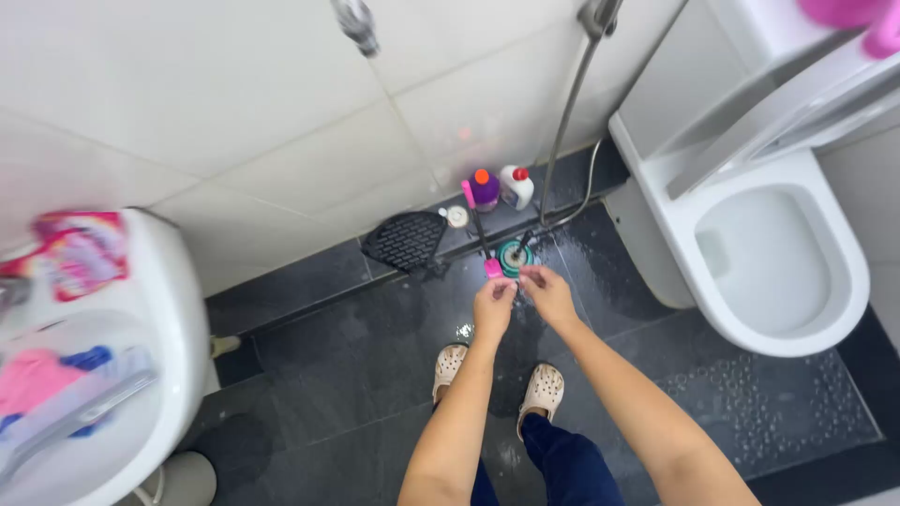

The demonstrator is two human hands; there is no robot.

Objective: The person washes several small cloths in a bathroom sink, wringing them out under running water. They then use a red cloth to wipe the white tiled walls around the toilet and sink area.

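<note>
Below, both bare hands (521, 298) meet above a round teal holder (514, 257).

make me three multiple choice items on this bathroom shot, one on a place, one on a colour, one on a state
1. Where do the purple bottle with the orange cap and the white bottle with the red cap stand?
A. on the dark floor against the white tiled wall
B. inside the washbasin
C. on the toilet rim

2. What colour are the perforated clogs on the person's feet?
A. black
B. cream
C. green

3. How does the white toilet stand?
A. lid shut
B. seat and lid raised, bowl open
C. covered with a towel

Answers:
1. A, both bottles sit at the foot of the wall behind the left hand and right hand.
2. B, both clogs look pale cream against the dark tiles.
3. B, the bowl is exposed and the lid tilts up.
</note>
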